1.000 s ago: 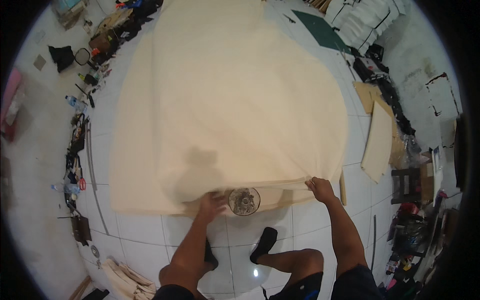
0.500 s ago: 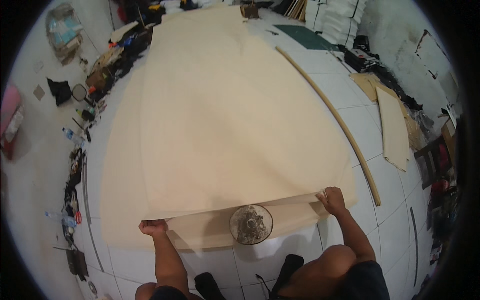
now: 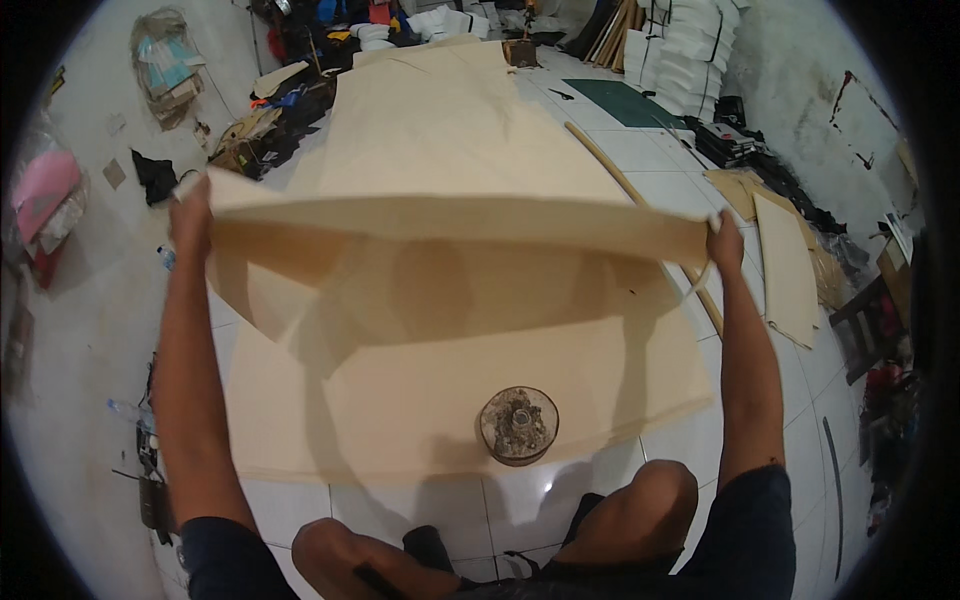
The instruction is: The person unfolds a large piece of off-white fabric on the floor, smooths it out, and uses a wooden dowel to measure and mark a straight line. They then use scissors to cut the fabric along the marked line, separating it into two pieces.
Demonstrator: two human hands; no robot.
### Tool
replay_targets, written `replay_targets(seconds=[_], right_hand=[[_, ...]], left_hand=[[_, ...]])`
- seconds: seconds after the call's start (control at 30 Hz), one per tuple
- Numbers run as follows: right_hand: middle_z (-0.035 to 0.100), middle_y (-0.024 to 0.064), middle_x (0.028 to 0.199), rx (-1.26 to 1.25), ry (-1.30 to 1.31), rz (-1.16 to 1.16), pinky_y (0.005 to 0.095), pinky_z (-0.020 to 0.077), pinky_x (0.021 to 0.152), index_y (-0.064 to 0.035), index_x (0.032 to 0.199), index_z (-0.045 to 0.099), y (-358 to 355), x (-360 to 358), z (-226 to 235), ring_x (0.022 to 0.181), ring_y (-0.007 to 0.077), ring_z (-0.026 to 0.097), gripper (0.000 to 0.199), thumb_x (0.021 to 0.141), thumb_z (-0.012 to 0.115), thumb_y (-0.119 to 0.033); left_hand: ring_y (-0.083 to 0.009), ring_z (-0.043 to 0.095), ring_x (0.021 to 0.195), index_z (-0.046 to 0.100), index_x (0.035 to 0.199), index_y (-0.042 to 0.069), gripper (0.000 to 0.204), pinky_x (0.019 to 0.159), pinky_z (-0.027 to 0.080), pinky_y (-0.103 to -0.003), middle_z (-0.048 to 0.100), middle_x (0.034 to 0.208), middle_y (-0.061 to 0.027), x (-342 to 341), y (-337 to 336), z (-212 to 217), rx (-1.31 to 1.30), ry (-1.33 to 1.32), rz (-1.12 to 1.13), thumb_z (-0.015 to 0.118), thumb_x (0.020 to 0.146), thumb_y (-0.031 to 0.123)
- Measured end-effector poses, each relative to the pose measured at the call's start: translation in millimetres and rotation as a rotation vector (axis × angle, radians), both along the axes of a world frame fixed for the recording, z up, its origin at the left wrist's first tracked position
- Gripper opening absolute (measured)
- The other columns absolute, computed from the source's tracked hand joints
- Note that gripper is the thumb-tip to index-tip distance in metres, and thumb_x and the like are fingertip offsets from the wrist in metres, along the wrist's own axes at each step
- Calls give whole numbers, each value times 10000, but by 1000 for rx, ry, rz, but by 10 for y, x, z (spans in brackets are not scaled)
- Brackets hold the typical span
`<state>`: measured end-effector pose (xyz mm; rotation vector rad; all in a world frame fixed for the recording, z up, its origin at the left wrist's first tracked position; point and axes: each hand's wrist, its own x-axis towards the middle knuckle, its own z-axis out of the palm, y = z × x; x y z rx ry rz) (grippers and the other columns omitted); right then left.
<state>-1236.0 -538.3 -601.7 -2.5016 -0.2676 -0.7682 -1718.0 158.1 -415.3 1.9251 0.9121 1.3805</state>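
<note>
A large sheet of cream fabric [image 3: 430, 150] spreads over the tiled floor, its upper layer lifted by the near edge. My left hand [image 3: 190, 215] is closed round that edge at the left corner, and my right hand [image 3: 726, 243] grips the right end. Between them the raised edge hangs in a long band, blurred by motion. Under it lies another cream layer [image 3: 400, 420]. A round, stained disc-shaped weight [image 3: 519, 424] with a hub at its middle rests on the lower layer near its front edge, apart from both hands.
Beyond my right hand a long tan tube or roll [image 3: 603, 160] lies along the sheet. Folded tan pieces [image 3: 785, 265] are on the floor at right. A green mat [image 3: 625, 104] and white strapped bundles [image 3: 690, 55] stand farther back. Clutter [image 3: 270, 130] lines the left wall.
Both hands have risen and moved away from me, lifting the upper layer's near edge off the floor. More of the lower layer now shows around the disc.
</note>
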Motion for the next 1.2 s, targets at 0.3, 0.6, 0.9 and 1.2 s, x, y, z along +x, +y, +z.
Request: replay_targets(seconds=[0.3, 0.6, 0.9, 1.2], right_hand=[[658, 209, 1027, 187, -420, 12, 449, 473, 822, -60, 1190, 560, -344, -484, 903, 959, 410, 620, 353, 924, 602, -288], [642, 129, 752, -537, 135, 276, 461, 410, 730, -107, 1001, 556, -724, -1469, -1536, 794, 352, 630, 325, 711, 582, 39], [669, 162, 916, -258, 284, 374, 456, 481, 799, -85, 969, 632, -295, -1741, -1670, 906, 368, 618, 276, 701, 623, -19], [637, 77, 1116, -236, 215, 1098, 437, 380, 1005, -133, 1141, 643, 888, -2204, -1991, 1099, 262, 571, 265, 915, 576, -255]], left_hand=[[-199, 626, 1018, 597, 1241, -33, 467, 903, 491, -332, 635, 1159, -133, -983, -923, -5, 182, -133, -106, 624, 924, 308], [-277, 619, 1026, 522, 1213, -102, 442, 906, 511, -406, 607, 1164, -163, -2232, -1390, -4407, -943, -332, -24, 660, 888, 164], [-310, 636, 925, 446, 1105, -164, 369, 805, 552, -450, 582, 1079, -203, -2283, -1016, -4635, -953, -138, 72, 573, 888, 107], [-308, 590, 1068, 453, 1308, 12, 607, 877, 514, -433, 575, 1204, -150, -2092, -1732, -4872, -1349, -71, -182, 585, 897, 438]])
